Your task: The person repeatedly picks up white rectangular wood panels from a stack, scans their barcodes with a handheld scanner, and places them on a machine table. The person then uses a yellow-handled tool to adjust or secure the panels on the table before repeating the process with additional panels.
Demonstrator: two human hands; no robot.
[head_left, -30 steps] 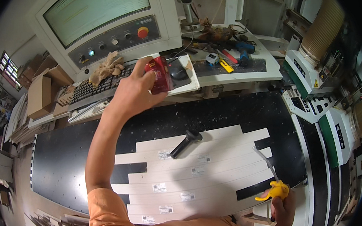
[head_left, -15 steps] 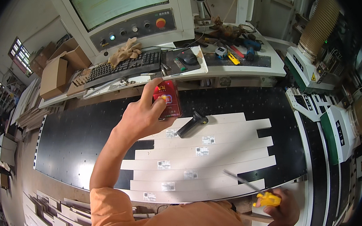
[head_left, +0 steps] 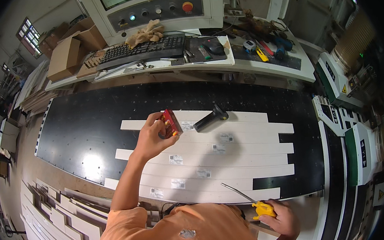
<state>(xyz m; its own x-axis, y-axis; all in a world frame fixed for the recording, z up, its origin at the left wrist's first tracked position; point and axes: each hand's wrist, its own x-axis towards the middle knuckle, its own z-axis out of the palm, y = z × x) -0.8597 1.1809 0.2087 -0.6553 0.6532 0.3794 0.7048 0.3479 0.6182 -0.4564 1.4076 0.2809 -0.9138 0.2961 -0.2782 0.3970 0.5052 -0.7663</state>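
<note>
My left hand [head_left: 150, 138] is closed around a small red box [head_left: 172, 124], held above the left part of the white boards [head_left: 249, 137]. Fingers wrap its left side and the box is tilted. A black handheld scanner [head_left: 210, 118] lies on the boards just right of that hand. Low on the right, my right hand [head_left: 281, 217] grips a yellow air blow gun [head_left: 263, 209], its thin metal tube pointing up and left over the boards' near edge. Labels with square codes are stuck on several boards, which lie side by side on a black machine bed [head_left: 107, 105].
Behind the bed, a desk [head_left: 159, 67] carries a keyboard [head_left: 143, 50], a work glove [head_left: 146, 33], a mouse [head_left: 213, 47], a tape measure [head_left: 249, 46] and a yellow cutter [head_left: 262, 55]. Cardboard boxes [head_left: 66, 58] stand left. White-and-green machine heads [head_left: 361, 154] flank the right. Cut panels [head_left: 62, 215] stack lower left.
My left hand has drawn the red box back from near the desk, down over the boards, and turned it. The right hand with the blow gun has shifted slightly left. The view has tilted down.
</note>
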